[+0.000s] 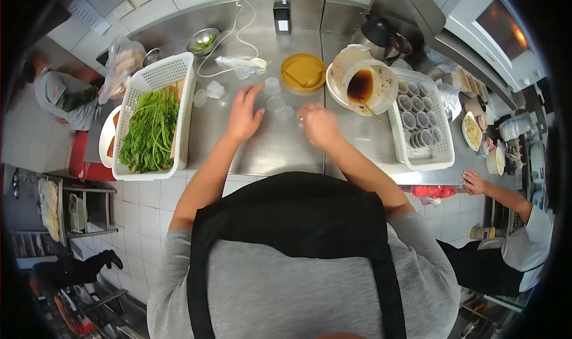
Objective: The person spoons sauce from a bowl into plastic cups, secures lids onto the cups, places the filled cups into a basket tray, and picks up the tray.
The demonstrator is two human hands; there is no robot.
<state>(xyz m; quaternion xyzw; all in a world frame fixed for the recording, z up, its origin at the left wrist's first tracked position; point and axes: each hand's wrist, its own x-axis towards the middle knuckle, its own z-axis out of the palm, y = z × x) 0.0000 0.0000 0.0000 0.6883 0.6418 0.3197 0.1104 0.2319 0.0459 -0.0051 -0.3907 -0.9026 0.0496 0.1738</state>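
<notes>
My left hand (pixel 244 114) is over the steel counter, fingers stretched out and apart, holding nothing. Small clear plastic cups (pixel 276 104) stand just to its right, between my two hands, and more clear cups (pixel 215 89) are to its left. My right hand (pixel 320 126) has its fingers curled together beside the nearest cup; what they pinch, if anything, is hidden. Beyond it lies a round mustard-yellow lid (pixel 304 71). On the right, a large tub (pixel 384 89) of dark brown sauce leans tilted in a white bowl (pixel 335 93), with a spoon handle showing.
At the left stands a white basket (pixel 189 89) with leafy greens (pixel 149 124). A white basket (pixel 444 148) with several lidded cups of dark sauce (pixel 420 103) is at the right. A power bank (pixel 282 18) with cables sits behind. Co-workers are on both sides.
</notes>
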